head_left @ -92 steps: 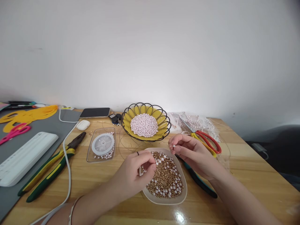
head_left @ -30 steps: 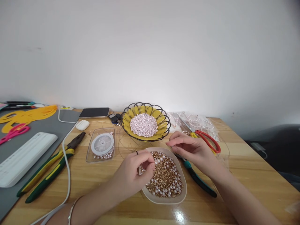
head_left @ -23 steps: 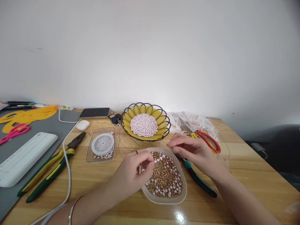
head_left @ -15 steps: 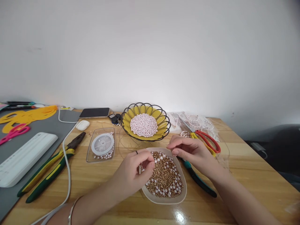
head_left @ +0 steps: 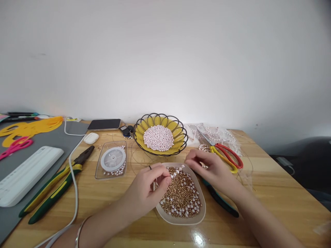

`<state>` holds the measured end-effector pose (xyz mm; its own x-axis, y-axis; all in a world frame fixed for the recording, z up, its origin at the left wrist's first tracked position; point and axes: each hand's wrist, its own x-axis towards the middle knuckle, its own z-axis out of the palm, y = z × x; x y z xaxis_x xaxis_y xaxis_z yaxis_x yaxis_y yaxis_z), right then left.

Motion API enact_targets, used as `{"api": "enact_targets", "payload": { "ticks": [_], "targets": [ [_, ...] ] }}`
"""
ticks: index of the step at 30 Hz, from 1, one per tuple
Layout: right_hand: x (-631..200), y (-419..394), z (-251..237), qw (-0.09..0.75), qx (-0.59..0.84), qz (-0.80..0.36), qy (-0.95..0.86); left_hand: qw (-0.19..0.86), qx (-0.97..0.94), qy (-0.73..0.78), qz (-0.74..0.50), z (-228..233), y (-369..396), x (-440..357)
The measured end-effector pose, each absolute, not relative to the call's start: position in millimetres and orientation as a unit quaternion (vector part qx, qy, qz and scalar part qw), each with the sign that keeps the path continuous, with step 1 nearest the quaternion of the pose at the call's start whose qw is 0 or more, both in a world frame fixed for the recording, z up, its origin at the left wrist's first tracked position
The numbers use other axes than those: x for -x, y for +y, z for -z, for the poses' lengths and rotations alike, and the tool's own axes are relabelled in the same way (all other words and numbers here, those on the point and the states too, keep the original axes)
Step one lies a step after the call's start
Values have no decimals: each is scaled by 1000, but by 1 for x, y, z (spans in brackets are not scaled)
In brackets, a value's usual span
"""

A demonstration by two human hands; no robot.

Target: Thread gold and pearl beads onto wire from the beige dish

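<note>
My left hand (head_left: 152, 182) is closed in a pinch over the left side of a cream bowl (head_left: 181, 220) of small gold beads and white pearl beads. From its fingertips a short row of pearl beads (head_left: 178, 170) slants up to the right, seemingly strung; the thread is too fine to see. My right hand (head_left: 209, 167) is at the bowl's upper right rim, thumb and forefinger pressed together. What they hold, if anything, is too small to make out. Teal-and-black handled pliers (head_left: 219, 199) lie partly under that hand.
Behind the bowl stands a yellow basket (head_left: 178, 137) of pink pearl beads. Red-and-yellow scissors (head_left: 227, 155) and bagged beads (head_left: 214, 132) lie right. On the left are a clear box (head_left: 98, 172) with a thread spool (head_left: 113, 159), large pliers (head_left: 57, 186), a white cable (head_left: 74, 186) and a phone (head_left: 104, 124).
My right thumb and forefinger have come together, and the hand has shifted slightly. A pearl now shows at the row's upper end, near the right fingertips. My left hand has barely moved.
</note>
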<state>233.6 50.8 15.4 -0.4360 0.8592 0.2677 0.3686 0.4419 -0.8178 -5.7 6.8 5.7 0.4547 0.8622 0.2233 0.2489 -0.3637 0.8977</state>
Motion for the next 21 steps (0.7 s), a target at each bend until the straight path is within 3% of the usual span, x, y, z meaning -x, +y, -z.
{"api": "enact_targets", "payload": {
  "ticks": [3,8,21],
  "targets": [
    [-234,53,-11,241,329,-253,-877,416,-743,376,-365,-7,7,5],
    [-232,55,-3,162,286,-221,-918,418,-742,376,-366,-9,7,4],
    [-228,45,-2,121,321,-201,-918,417,-740,386,-360,-5,9,4]
  ]
}}
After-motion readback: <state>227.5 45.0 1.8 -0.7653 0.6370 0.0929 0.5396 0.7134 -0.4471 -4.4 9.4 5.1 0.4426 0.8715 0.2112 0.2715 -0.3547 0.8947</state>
